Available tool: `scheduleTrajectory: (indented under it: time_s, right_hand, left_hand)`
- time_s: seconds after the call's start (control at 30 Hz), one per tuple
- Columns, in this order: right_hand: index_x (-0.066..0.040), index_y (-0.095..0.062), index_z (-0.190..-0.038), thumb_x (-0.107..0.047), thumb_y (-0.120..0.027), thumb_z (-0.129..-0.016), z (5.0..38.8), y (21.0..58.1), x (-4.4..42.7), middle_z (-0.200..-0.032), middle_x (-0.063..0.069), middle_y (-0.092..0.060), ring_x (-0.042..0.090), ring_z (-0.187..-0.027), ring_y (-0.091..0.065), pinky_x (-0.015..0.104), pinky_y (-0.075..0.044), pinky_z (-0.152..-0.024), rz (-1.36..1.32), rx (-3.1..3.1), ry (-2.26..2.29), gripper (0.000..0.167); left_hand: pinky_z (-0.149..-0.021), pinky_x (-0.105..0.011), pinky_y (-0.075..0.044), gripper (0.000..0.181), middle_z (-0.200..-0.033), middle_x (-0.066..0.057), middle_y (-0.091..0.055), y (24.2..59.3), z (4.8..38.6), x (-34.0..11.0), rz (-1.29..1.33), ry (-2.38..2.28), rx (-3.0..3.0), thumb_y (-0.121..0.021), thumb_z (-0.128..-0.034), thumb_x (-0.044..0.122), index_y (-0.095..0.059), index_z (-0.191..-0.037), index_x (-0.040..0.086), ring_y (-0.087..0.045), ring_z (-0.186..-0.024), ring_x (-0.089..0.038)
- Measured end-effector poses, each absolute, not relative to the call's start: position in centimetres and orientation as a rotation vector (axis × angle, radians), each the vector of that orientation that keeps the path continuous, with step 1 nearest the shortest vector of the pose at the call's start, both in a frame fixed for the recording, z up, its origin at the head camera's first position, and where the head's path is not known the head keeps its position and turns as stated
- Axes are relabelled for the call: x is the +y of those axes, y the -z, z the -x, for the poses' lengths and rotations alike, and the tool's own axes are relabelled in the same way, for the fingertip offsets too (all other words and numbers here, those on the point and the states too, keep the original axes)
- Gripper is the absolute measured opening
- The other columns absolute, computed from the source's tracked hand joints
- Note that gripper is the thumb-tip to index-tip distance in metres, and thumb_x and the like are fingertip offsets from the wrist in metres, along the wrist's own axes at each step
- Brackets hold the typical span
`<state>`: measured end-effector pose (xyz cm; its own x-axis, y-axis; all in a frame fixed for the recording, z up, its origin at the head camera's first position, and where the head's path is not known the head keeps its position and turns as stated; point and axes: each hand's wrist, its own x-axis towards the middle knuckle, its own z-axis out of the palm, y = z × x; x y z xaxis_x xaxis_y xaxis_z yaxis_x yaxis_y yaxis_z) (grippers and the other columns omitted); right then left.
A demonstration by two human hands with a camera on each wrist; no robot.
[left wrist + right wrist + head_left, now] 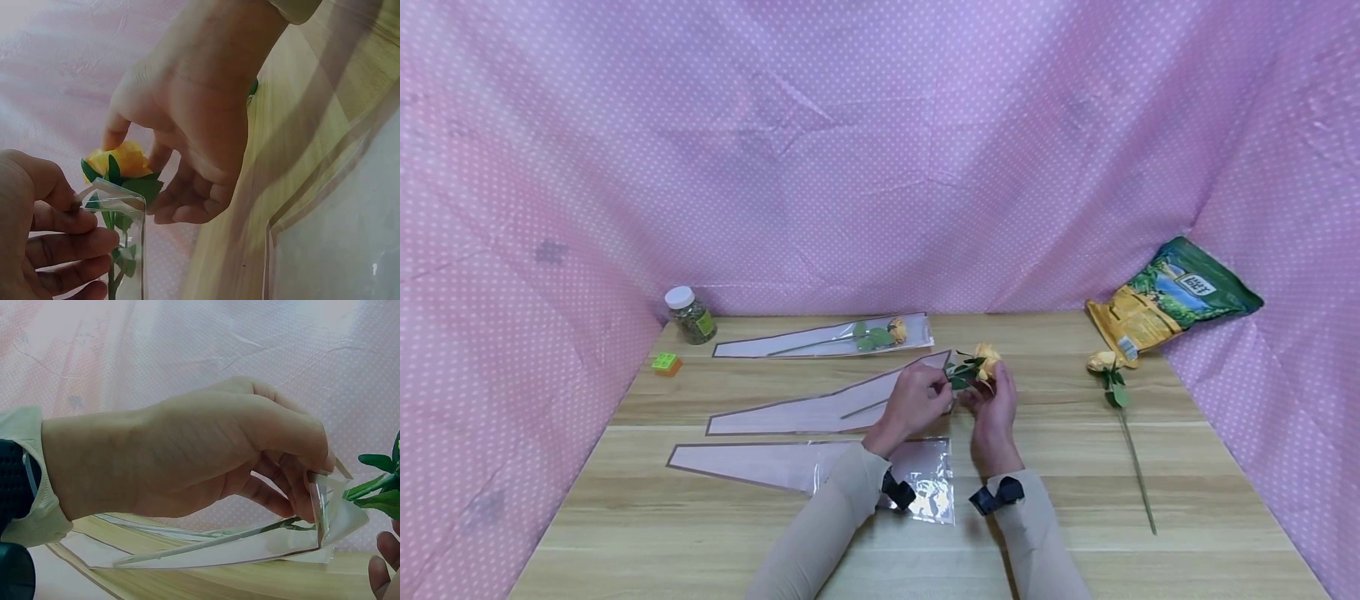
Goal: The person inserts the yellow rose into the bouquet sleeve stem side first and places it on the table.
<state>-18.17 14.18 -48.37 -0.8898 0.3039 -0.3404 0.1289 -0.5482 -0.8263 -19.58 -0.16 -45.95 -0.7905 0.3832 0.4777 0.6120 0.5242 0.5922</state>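
My left hand pinches the mouth edge of a clear, dark-bordered flower sleeve between thumb and fingers. A yellow artificial rose has its stem lying inside that sleeve, while the bloom and upper leaves stick out at the right end. My right hand holds the bloom with curled fingers, as the left wrist view shows on the yellow petals. In the right wrist view the green stem runs through the film, and only the right hand's fingertips appear at the edge.
Behind lies a sleeve with a rose inside; nearer me is another flat sleeve, partly under my left forearm. A loose rose lies right, beside a green-yellow bag. A white-lidded jar and small block stand left.
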Motion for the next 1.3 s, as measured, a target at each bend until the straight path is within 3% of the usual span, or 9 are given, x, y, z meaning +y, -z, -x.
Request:
scheduleTrajectory:
  time_s: [0.27, 0.7, 1.03, 1.3]
  right_hand:
    - [-0.029, -0.051, -0.122, -0.053, -0.043, -0.103, 18.2, 48.9, 14.0, -0.116, -0.006, -0.056, 0.007, -0.094, -0.058, 0.025, -0.047, -0.081, 0.648, -1.403, -2.612, 0.032]
    - [-0.028, -0.051, -0.121, -0.052, -0.045, -0.102, 18.1, 49.1, 13.5, -0.113, -0.006, -0.059, 0.008, -0.094, -0.060, 0.026, -0.049, -0.083, 0.625, -1.435, -2.608, 0.031]
    - [-0.025, -0.053, -0.119, -0.045, -0.047, -0.103, 18.2, 49.3, 13.9, -0.109, -0.007, -0.062, 0.007, -0.091, -0.062, 0.025, -0.051, -0.079, 0.586, -1.367, -2.631, 0.027]
    - [-0.023, -0.055, -0.119, -0.044, -0.050, -0.102, 18.3, 49.3, 14.0, -0.110, -0.006, -0.061, 0.008, -0.088, -0.063, 0.024, -0.053, -0.075, 0.586, -1.318, -2.628, 0.028]
  left_hand:
    - [-0.069, -0.017, -0.045, 0.015, -0.072, -0.003, -0.073, 46.0, 19.7, -0.2, 0.846, 1.104, -2.479, -0.066, -0.0850, 0.005, -0.072, -0.071, 0.007, -0.061, -0.072, -0.015]
    - [-0.069, -0.019, -0.043, 0.014, -0.071, -0.003, -0.072, 45.9, 19.8, -0.4, 0.871, 1.077, -2.472, -0.067, -0.0842, 0.006, -0.071, -0.071, 0.007, -0.060, -0.072, -0.015]
    - [-0.076, -0.027, -0.050, 0.013, -0.073, -0.004, -0.073, 46.3, 20.0, -0.4, 0.904, 1.083, -2.440, -0.069, -0.0869, 0.010, -0.073, -0.075, 0.007, -0.063, -0.072, -0.016]
    - [-0.076, -0.026, -0.055, 0.011, -0.083, -0.007, -0.074, 45.7, 20.4, -1.5, 0.944, 1.137, -2.451, -0.067, -0.0901, 0.011, -0.074, -0.085, 0.005, -0.067, -0.079, -0.017]
